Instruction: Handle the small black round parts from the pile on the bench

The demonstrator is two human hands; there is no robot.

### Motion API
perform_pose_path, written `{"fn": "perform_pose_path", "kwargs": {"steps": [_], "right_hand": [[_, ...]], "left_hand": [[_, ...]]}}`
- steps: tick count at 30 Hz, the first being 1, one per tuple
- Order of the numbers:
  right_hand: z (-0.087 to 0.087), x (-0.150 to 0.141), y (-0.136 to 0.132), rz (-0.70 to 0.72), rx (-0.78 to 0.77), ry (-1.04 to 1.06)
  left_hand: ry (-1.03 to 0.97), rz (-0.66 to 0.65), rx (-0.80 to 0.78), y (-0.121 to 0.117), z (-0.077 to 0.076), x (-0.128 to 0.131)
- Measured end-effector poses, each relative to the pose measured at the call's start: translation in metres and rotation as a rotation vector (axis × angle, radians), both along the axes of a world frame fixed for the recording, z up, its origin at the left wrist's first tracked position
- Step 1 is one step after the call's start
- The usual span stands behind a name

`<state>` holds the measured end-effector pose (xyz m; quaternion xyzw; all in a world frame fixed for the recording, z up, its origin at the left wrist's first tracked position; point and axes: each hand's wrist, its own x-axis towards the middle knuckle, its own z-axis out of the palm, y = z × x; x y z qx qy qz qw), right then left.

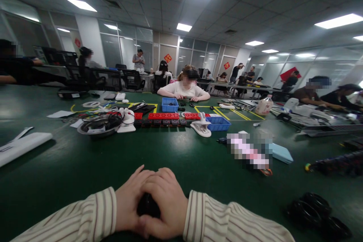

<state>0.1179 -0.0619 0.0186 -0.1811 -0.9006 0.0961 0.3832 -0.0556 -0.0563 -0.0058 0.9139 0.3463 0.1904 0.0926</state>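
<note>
A black rounded object (pixel 148 205) shows between my two hands, low over the near part of the green table. Most of it is covered, so its kind is unclear. My left hand (pixel 129 200) wraps round it from the left, fingers pointing up and inward. From the other side, my right hand (pixel 167 200) curls over the top, its fingers lapping onto the left hand and its thumb passing below the object. Both wrists come out of striped cream sleeves.
Across the green table (pixel 107 166) stand red-and-black parts in a row (pixel 163 116), blue bins (pixel 218 123), a metal bowl (pixel 85 130) and a white clip (pixel 202 125). Black coils (pixel 304 211) lie at right, a white case (pixel 25 145) at left. A co-worker (pixel 184 87) sits opposite.
</note>
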Motion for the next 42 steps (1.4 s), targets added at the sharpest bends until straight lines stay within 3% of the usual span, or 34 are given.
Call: {"fn": "perform_pose_path", "kwargs": {"steps": [3, 6, 9, 16, 24, 26, 29, 34, 38, 42], "right_hand": [[0.0, -0.001, -0.004, -0.2, -0.092, 0.013], [0.0, -0.002, -0.006, -0.274, -0.161, -0.036], [0.002, -0.002, -0.005, -0.246, -0.2, -0.113], [0.001, 0.0, 0.0, 0.064, -0.076, -0.071], [0.0, -0.001, 0.001, 0.18, -0.023, -0.056], [0.001, -0.001, 0.0, 0.137, -0.036, 0.012], [0.001, -0.001, -0.001, -0.065, -0.124, 0.061], [0.0, -0.002, -0.003, -0.31, -0.256, -0.079], [0.003, -0.003, -0.004, -0.306, -0.26, -0.149], [0.001, -0.002, -0.002, -0.128, -0.16, -0.137]], "left_hand": [[0.005, 0.083, -0.003, -0.005, 0.004, 0.005], [0.03, 0.122, -0.055, -0.008, 0.009, 0.009], [0.014, 0.069, -0.089, -0.004, 0.011, 0.006], [-0.036, -0.148, -0.212, 0.017, 0.009, -0.004], [-0.062, -0.144, -0.143, 0.015, 0.008, -0.005], [-0.052, -0.099, -0.102, 0.013, 0.006, -0.007], [-0.047, 0.003, -0.058, 0.007, 0.002, -0.007], [-0.023, 0.093, -0.114, 0.0, 0.003, 0.0], [-0.036, 0.03, -0.172, 0.005, 0.011, 0.0], [-0.026, -0.098, -0.21, 0.013, 0.014, -0.005]]}}
